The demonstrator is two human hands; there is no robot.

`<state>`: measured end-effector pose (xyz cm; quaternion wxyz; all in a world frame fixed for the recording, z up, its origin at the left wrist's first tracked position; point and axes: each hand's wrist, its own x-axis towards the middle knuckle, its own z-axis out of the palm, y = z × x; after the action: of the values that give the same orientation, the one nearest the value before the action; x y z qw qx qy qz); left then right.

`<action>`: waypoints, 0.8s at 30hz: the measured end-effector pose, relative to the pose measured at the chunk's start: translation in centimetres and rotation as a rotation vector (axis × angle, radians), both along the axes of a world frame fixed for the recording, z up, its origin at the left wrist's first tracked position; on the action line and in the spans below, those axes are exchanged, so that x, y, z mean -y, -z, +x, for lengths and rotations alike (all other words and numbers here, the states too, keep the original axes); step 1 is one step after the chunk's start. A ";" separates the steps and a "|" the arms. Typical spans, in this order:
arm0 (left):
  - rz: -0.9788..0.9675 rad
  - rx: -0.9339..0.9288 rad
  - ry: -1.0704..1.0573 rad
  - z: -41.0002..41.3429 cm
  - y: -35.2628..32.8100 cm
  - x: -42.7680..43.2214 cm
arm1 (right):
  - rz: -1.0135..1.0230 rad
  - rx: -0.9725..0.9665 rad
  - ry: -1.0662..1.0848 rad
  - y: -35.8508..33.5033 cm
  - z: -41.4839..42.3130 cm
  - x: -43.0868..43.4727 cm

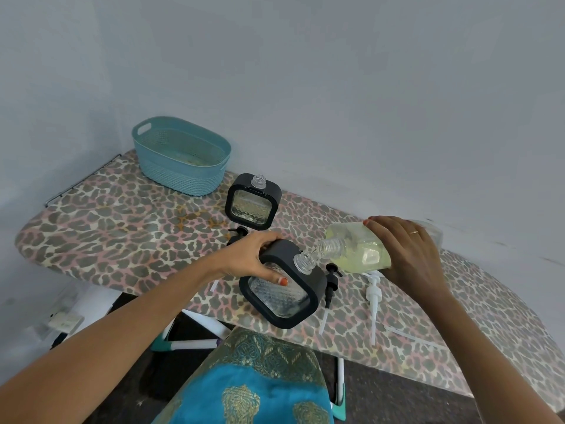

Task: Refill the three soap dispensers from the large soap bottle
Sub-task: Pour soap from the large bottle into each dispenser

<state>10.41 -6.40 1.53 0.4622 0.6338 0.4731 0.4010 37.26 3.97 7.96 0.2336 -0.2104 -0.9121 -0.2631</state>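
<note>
Large soap bottle point(363, 252), head view: lay tipped sideways in right hand point(406, 249), fingers curled round it, mouth at neck of near dispenser point(281, 298). Left hand point(253, 255) gripped dispenser, tilted over ironing board point(122, 234). Good pour needed slow tip, mouths kept together.

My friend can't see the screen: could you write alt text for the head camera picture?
A person's right hand tips a large clear bottle of pale yellow soap to the open neck of a black-framed clear dispenser held by the left hand over a leopard-print ironing board.
</note>
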 end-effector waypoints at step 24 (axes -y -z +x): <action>-0.078 -0.038 -0.073 0.4 -0.1 0.4 | 0.017 0.004 0.007 -0.6 0.0 0.0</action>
<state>10.78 -6.76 1.67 0.4627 0.6050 0.5199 0.3868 37.31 4.00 8.60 0.2324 -0.2111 -0.9095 -0.2723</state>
